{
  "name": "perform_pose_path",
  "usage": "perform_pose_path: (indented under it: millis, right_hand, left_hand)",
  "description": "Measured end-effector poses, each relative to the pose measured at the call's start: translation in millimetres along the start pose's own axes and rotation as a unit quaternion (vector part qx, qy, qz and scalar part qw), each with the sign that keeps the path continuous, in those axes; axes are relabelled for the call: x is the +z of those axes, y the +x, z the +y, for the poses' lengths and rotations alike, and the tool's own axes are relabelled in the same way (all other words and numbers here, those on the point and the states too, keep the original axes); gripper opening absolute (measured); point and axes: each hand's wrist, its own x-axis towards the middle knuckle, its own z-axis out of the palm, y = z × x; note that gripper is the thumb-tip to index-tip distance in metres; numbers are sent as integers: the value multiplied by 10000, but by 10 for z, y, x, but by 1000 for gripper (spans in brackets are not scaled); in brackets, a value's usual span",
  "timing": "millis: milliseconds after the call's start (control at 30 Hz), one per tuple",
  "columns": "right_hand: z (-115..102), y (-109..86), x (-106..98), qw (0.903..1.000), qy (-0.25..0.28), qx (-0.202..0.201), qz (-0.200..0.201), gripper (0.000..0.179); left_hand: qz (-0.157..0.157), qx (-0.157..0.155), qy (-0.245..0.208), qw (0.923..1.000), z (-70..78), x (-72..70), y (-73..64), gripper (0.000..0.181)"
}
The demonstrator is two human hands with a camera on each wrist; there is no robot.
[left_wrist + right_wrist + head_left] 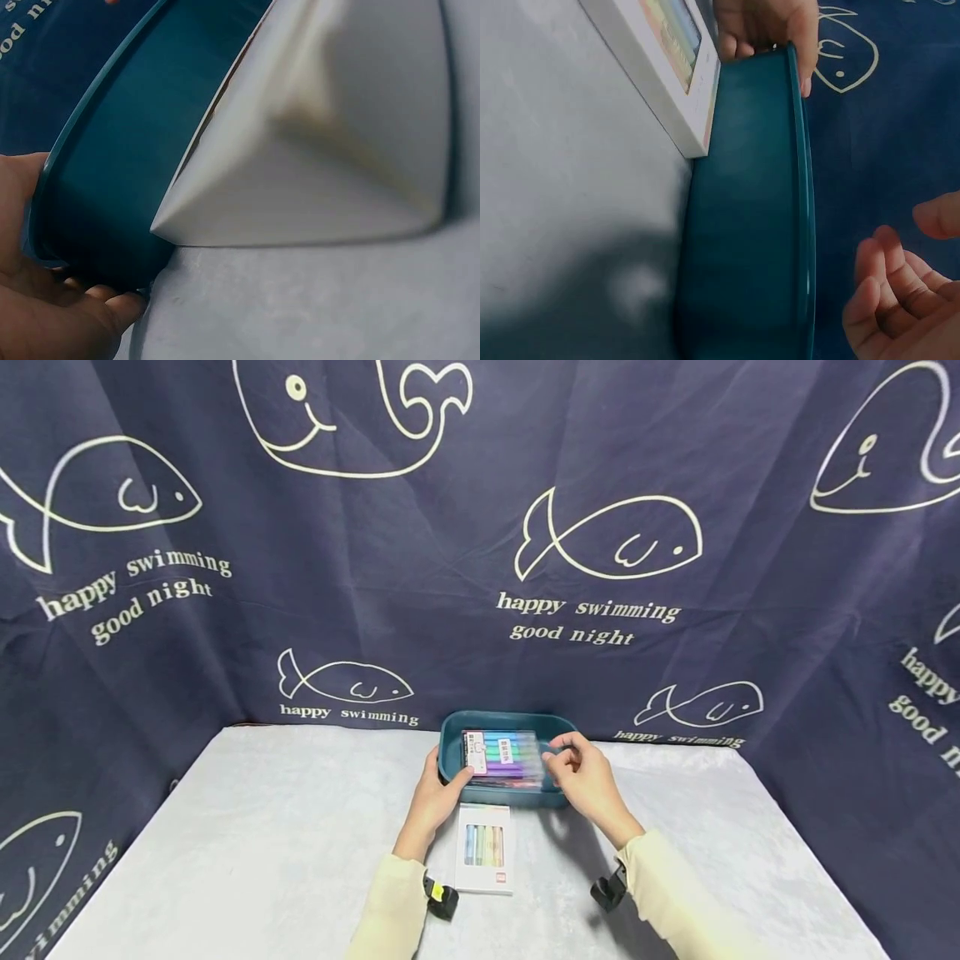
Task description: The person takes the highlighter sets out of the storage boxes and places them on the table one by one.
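Note:
A teal plastic bin [517, 797] stands at the back of the table with clear packs of colored pens [517, 756] lying in it. My left hand [435, 795] grips the bin's left end, thumb over the rim and fingers below, as the left wrist view shows on the bin wall [112, 172]. Over the bin's right end hovers my right hand [590, 777]; in the right wrist view its fingers [907, 289] are loosely bent, thumb apart, holding nothing. A white box [483, 860] with a window showing pastel-colored sticks lies in front of the bin, close to its front wall.
A pale cloth covers the table [285, 843]. Right behind the bin hangs a dark blue curtain [450, 568] with white fish drawings and lettering. Each wrist carries a black camera mount.

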Motion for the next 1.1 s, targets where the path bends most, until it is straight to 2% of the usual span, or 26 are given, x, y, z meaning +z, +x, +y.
perform_pose_path:
  millis: [200,333,500,633,900,1100]
  right_hand:
    - [-24,164,1,9996,1,-276,14,17]
    - [-19,252,-16,9990,-200,-329,-218,17]
    - [17,331,-41,9950,-470,-130,-873,31]
    - [56,412,-51,9903,-661,13,-1222,38]
    - [139,553,-2,9849,-1022,295,-1369,35]
    - [192,584,70,9793,-1201,386,-1584,32]
  left_hand:
    - [38,3,-45,10000,13,-24,11,73]
    - [24,40,-80,10000,10,-32,13,73]
    - [-37,118,-36,9999,-4,-23,13,74]
    - [4,179,-48,9998,-13,-1,22,73]
    - [15,144,-100,9998,-5,-2,30,74]
    - [-3,169,-119,9998,-7,-18,11,72]
